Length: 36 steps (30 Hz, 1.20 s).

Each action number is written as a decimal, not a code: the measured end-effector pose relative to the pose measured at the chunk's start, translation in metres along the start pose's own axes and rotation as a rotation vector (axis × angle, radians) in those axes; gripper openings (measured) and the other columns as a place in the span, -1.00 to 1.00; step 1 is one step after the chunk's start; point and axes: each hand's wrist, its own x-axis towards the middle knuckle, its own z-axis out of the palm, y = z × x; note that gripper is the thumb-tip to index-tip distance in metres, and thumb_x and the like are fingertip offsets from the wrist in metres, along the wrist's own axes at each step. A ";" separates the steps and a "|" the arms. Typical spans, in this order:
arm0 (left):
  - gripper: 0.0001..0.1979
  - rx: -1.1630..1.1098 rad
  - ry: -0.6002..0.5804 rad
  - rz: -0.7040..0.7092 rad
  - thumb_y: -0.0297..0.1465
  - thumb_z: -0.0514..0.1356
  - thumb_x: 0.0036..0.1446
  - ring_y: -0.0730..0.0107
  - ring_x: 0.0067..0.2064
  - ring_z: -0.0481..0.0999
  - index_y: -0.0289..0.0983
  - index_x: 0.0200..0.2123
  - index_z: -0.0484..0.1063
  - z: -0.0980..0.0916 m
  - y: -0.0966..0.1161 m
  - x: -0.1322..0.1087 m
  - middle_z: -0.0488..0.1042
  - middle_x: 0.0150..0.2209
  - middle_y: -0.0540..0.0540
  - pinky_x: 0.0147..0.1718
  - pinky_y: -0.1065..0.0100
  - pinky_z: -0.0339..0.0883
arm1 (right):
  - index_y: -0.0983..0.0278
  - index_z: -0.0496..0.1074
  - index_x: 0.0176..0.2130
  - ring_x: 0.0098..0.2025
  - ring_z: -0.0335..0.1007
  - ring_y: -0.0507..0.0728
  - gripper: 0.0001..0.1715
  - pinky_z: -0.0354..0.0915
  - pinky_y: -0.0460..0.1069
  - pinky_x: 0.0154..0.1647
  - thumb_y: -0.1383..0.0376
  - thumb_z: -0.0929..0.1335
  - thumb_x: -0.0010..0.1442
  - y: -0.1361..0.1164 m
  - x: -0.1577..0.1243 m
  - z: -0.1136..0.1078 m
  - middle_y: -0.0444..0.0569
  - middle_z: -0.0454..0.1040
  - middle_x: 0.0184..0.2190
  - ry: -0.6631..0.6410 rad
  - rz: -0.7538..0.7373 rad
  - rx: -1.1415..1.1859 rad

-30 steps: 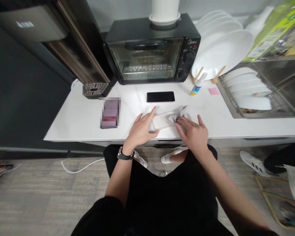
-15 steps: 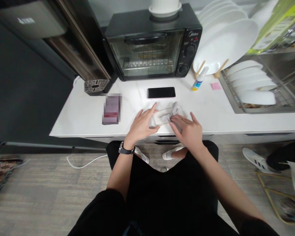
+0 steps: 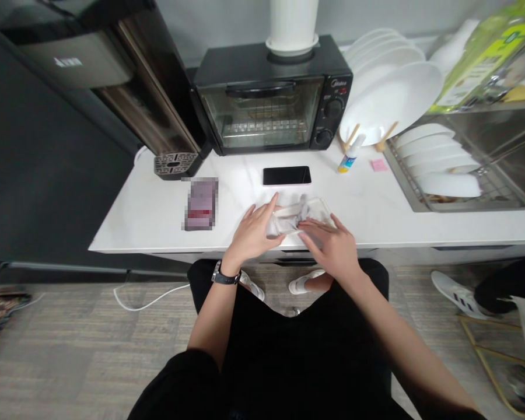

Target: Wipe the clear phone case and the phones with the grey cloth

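A clear, shallow case with a pale rim (image 3: 322, 207), shaped like a phone case, lies at the counter's front edge. My left hand (image 3: 254, 232) grips its left end between thumb and fingers. With its fingertips, my right hand (image 3: 333, 244) presses a crumpled grey cloth (image 3: 303, 205) down inside the case; part of the cloth is hidden under the fingers. Just behind the case, a phone (image 3: 286, 175) rests with its black screen up. Farther back on the right stands a small spray bottle (image 3: 348, 161) with a blue and yellow label.
On the white counter (image 3: 131, 224) lies a blurred-out purple packet (image 3: 202, 204). Behind are a drink dispenser (image 3: 175, 165) and a toaster oven (image 3: 265, 116). Plates (image 3: 394, 99) lean in a rack beside a sink (image 3: 499, 204). A pink sticky note (image 3: 379, 165) and another person's shoe (image 3: 459, 294) are right.
The camera has tilted up slightly, so everything sits lower in view. My right fingers and the cloth have shifted a little to the left along the case. The left hand keeps its hold.
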 end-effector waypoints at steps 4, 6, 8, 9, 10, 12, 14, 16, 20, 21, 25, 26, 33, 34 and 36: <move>-0.24 0.002 0.009 0.012 -0.24 0.02 -0.14 0.37 0.02 0.02 -0.16 0.04 -0.45 0.000 -0.002 0.000 0.10 -0.02 0.06 0.04 0.23 -0.29 | 0.28 0.21 -0.17 -0.07 0.08 0.10 -0.64 -0.31 0.12 0.03 0.18 0.11 0.05 0.011 0.013 0.006 -0.05 0.27 -0.18 0.117 0.116 -0.107; -0.23 0.008 0.010 0.013 -0.24 0.02 -0.15 0.39 0.02 0.02 -0.10 0.03 -0.46 0.000 -0.003 0.000 0.09 -0.02 0.09 0.04 0.23 -0.27 | 0.31 0.16 -0.13 -0.02 -0.01 0.14 -0.55 -0.24 0.13 0.02 0.13 0.14 0.01 0.002 0.020 0.014 0.00 0.23 -0.14 0.113 0.062 -0.093; -0.23 0.019 0.011 0.008 -0.23 0.02 -0.17 0.39 0.01 0.04 -0.07 0.03 -0.47 0.001 -0.004 -0.001 0.07 0.00 0.10 0.04 0.24 -0.25 | 0.30 0.14 -0.10 0.01 -0.08 0.12 -0.50 -0.17 0.09 0.02 0.10 0.14 -0.01 -0.011 0.021 0.020 -0.03 0.20 -0.11 0.049 -0.059 -0.034; -0.22 0.024 0.012 0.004 -0.23 0.02 -0.17 0.39 0.01 0.05 -0.07 0.03 -0.47 0.001 -0.005 0.000 0.06 0.00 0.08 0.04 0.24 -0.24 | 0.28 0.13 -0.10 0.02 -0.09 0.10 -0.51 -0.16 0.06 0.02 0.10 0.14 -0.01 -0.017 0.020 0.021 -0.06 0.19 -0.10 0.009 -0.118 -0.002; -0.21 0.026 0.012 0.000 -0.23 0.02 -0.18 0.38 0.00 0.07 -0.10 0.03 -0.48 0.002 -0.005 0.000 0.06 0.01 0.06 0.03 0.24 -0.25 | 0.25 0.14 -0.10 0.01 -0.09 0.07 -0.53 -0.17 0.05 0.03 0.10 0.13 0.00 -0.020 0.017 0.020 -0.09 0.20 -0.11 -0.027 -0.163 0.026; -0.20 0.024 0.011 -0.002 -0.24 0.02 -0.17 0.37 -0.01 0.08 -0.15 0.04 -0.48 0.002 -0.005 0.000 0.08 0.00 0.03 0.03 0.22 -0.27 | 0.19 0.15 -0.12 0.00 -0.05 0.03 -0.59 -0.20 0.03 0.05 0.12 0.11 0.02 -0.019 0.010 0.015 -0.16 0.23 -0.14 -0.073 -0.190 0.053; -0.20 0.015 0.011 0.004 -0.24 0.02 -0.17 0.38 0.00 0.07 -0.18 0.04 -0.48 0.002 -0.005 0.001 0.11 -0.03 0.02 0.03 0.22 -0.29 | 0.16 0.17 -0.14 -0.02 -0.01 0.01 -0.65 -0.23 0.03 0.06 0.16 0.10 0.05 -0.008 0.004 0.006 -0.19 0.26 -0.17 -0.071 -0.132 0.036; -0.20 0.007 0.014 0.006 -0.23 0.03 -0.17 0.41 0.01 0.05 -0.17 0.04 -0.47 0.002 -0.004 0.002 0.12 -0.03 0.03 0.03 0.24 -0.28 | 0.16 0.20 -0.17 -0.05 0.04 0.01 -0.68 -0.26 0.04 0.06 0.20 0.08 0.06 0.007 0.002 0.000 -0.19 0.28 -0.20 -0.034 -0.041 -0.014; -0.19 0.001 0.025 0.002 -0.24 0.04 -0.18 0.43 0.01 0.04 -0.17 0.04 -0.47 0.001 -0.004 0.002 0.12 -0.04 0.04 0.04 0.25 -0.28 | 0.26 0.18 -0.15 -0.05 0.05 0.08 -0.62 -0.28 0.09 0.05 0.17 0.10 0.05 0.021 0.013 0.003 -0.07 0.24 -0.15 0.058 0.053 -0.096; -0.19 0.004 0.025 0.001 -0.24 0.04 -0.17 0.43 0.02 0.04 -0.17 0.04 -0.47 0.001 -0.003 0.001 0.12 -0.03 0.04 0.04 0.25 -0.27 | 0.29 0.16 -0.12 -0.03 0.00 0.10 -0.57 -0.27 0.09 0.04 0.14 0.11 0.03 0.017 0.016 0.007 -0.03 0.21 -0.12 0.062 0.039 -0.093; -0.21 0.028 0.016 -0.006 -0.23 0.03 -0.17 0.43 0.00 0.07 -0.13 0.03 -0.48 0.001 -0.003 0.000 0.10 -0.02 0.04 0.04 0.29 -0.25 | 0.29 0.12 -0.08 0.03 -0.13 0.08 -0.47 -0.25 0.05 0.05 0.07 0.12 -0.01 -0.011 0.017 0.018 -0.06 0.18 -0.09 -0.032 -0.123 -0.011; -0.20 0.035 0.014 -0.008 -0.23 0.03 -0.17 0.42 -0.01 0.08 -0.14 0.04 -0.48 0.001 -0.003 0.000 0.11 -0.02 0.04 0.04 0.28 -0.26 | 0.27 0.12 -0.09 0.02 -0.11 0.06 -0.48 -0.26 0.04 0.06 0.06 0.11 -0.01 -0.016 0.014 0.018 -0.08 0.20 -0.10 -0.062 -0.161 0.012; -0.22 0.066 -0.010 -0.012 -0.21 0.00 -0.15 0.37 0.01 0.05 -0.13 0.03 -0.50 0.001 -0.001 0.001 0.11 -0.02 0.05 0.03 0.20 -0.30 | 0.19 0.20 -0.17 -0.05 0.05 0.03 -0.66 -0.30 0.07 0.05 0.20 0.07 0.07 0.014 0.003 -0.001 -0.15 0.28 -0.19 -0.009 -0.014 -0.051; -0.22 0.067 -0.013 -0.012 -0.21 0.00 -0.15 0.37 0.02 0.04 -0.14 0.03 -0.51 0.001 -0.001 0.001 0.11 -0.02 0.05 0.03 0.20 -0.30 | 0.22 0.20 -0.16 -0.06 0.07 0.05 -0.65 -0.30 0.09 0.05 0.20 0.07 0.07 0.018 0.005 -0.001 -0.11 0.28 -0.18 0.024 0.025 -0.080; -0.22 0.065 -0.019 -0.009 -0.22 0.00 -0.15 0.37 0.03 0.02 -0.14 0.03 -0.51 0.001 -0.001 0.001 0.10 -0.01 0.05 0.03 0.20 -0.31 | 0.28 0.17 -0.13 -0.05 0.04 0.10 -0.60 -0.29 0.12 0.04 0.17 0.09 0.05 0.019 0.012 0.004 -0.03 0.24 -0.15 0.070 0.054 -0.112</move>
